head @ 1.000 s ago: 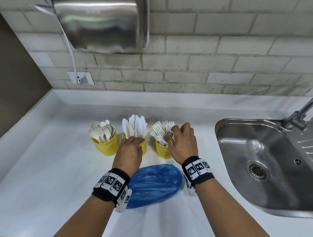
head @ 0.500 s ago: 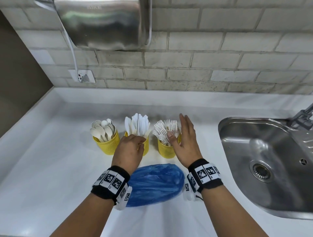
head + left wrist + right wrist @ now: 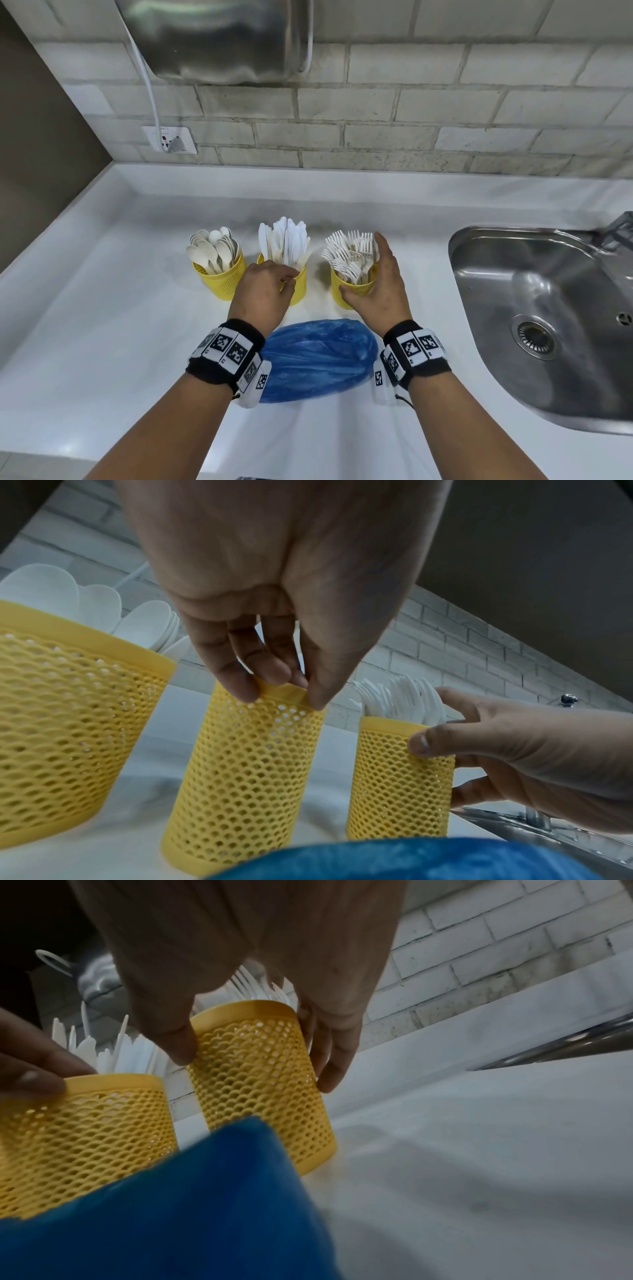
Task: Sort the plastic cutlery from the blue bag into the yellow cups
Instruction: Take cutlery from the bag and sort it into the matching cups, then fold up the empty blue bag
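While the left hand (image 3: 265, 291) pinches the knife cup's (image 3: 246, 772) rim, the right hand (image 3: 376, 287) clasps the fork cup (image 3: 263, 1074). At six o'clock lies the blue bag (image 3: 318, 359).

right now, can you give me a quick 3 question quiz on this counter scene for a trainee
1. True or false: the left hand pinches the rim of the yellow mesh cup of white plastic knives.
2. Which white cutlery stands in the yellow mesh cup that the right hand grips? A spoons B forks C knives
3. Fill in: the crumpled blue plastic bag lies on the white counter between the two ____.

Key: 1 true; 2 B; 3 wrists
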